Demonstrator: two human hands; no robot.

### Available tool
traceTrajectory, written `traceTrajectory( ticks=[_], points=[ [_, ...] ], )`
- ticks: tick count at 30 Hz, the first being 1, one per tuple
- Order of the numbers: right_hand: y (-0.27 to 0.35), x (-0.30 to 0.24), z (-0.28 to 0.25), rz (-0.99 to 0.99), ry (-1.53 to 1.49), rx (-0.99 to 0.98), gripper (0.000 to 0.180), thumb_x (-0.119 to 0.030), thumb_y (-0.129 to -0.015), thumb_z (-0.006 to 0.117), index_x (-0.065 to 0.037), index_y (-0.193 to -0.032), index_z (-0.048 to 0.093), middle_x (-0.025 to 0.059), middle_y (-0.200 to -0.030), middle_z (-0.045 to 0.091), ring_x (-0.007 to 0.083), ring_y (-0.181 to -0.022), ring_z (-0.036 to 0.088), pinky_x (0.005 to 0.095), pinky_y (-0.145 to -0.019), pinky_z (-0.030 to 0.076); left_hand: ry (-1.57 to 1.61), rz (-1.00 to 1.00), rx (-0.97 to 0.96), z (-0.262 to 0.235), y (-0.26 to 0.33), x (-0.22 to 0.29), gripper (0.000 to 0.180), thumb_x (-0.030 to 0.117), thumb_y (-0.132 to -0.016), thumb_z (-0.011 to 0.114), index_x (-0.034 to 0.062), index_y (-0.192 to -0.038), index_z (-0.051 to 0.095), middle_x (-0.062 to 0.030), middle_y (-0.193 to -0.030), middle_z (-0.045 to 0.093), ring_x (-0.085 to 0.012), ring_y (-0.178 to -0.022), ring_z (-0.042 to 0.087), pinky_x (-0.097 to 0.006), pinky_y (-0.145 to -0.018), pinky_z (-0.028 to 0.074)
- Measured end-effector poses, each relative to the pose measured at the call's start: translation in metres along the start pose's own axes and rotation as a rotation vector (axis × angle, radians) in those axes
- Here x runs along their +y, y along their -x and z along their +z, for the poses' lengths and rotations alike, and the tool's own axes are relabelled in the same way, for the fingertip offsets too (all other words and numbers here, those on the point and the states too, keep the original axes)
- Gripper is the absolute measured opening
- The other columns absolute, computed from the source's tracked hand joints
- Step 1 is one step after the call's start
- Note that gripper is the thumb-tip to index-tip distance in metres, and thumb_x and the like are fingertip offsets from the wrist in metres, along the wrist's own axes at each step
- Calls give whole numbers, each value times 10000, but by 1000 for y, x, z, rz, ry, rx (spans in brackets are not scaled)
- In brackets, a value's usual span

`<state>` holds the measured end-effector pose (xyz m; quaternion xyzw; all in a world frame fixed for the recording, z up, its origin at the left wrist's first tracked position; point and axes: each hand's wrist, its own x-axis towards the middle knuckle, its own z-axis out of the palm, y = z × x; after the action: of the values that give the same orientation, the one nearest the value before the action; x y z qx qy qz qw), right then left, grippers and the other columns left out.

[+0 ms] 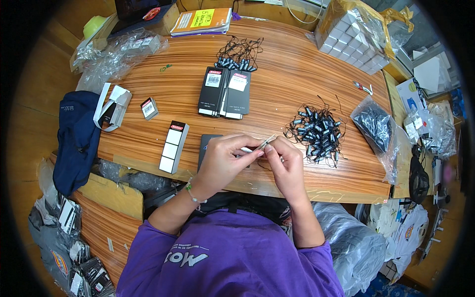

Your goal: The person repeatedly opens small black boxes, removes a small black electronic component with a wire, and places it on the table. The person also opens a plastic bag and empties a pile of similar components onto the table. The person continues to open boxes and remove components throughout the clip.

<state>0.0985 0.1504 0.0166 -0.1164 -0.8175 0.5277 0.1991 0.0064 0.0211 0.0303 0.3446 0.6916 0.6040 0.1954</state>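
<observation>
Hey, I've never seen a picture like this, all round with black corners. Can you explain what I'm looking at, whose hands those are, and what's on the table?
There's no machine here. A person in a purple short-sleeved shirt wears a wide fisheye camera on their head; it looks down, so edges bend and corners go black. Their bare left hand and bare right hand meet over a brown wood-grained table, pinching a small, thin, pale piece, too small to identify. Ahead lie stacks of dark rectangular cards. To the right is a loose pile of black cords with small pale tags, then a clear plastic bag with black contents.
</observation>
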Motion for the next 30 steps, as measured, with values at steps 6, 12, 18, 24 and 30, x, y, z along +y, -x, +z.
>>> traceTrajectory(
  ticks=[6, 12, 18, 24, 30],
  points=[
    [-2, -4, -4, -75, 183, -20, 133, -75, -815, 544, 23, -725, 540, 128, -665, 480, 271, -636, 490, 325, -585, 392, -25, 6, -25, -2, 1, 2, 148, -24, -730, 680, -60, -870, 648, -94, -819, 640, -97, -689, 623, -185, -569, 495],
    [2, 3, -3, 75, -181, 7, 131, -89, -762, 644, 13, -746, 564, 68, -695, 494, 185, -671, 490, 290, -635, 401, -106, 95, -42, -6, -1, 4, 151, -23, -706, 691, -41, -853, 662, -108, -809, 651, -122, -693, 626, -210, -595, 501],
    [5, 9, 0, -52, -135, 295, 188, -63, -678, 718, -1, -804, 594, 81, -849, 550, 197, -818, 516, 303, -731, 404, -78, 147, -30, -2, 4, 2, 144, 6, -722, 679, -9, -865, 674, -99, -819, 659, -149, -709, 626, -239, -633, 507],
    [7, 8, -12, 75, -523, 13, 72, -12, -750, 644, -6, -809, 603, 65, -969, 542, 154, -876, 519, 273, -779, 408, -362, 423, -4, -1, 2, 5, 142, 49, -698, 664, 47, -840, 672, -61, -813, 636, -192, -732, 622, -279, -634, 501],
    [7, 10, -21, 172, -834, 106, 55, -48, -848, 551, -6, -818, 568, 31, -880, 494, 104, -813, 463, 230, -745, 372, -458, 569, -33, 4, 2, 9, 172, -28, -645, 651, 32, -805, 661, -59, -788, 633, -212, -728, 623, -288, -618, 505]
  ],
)
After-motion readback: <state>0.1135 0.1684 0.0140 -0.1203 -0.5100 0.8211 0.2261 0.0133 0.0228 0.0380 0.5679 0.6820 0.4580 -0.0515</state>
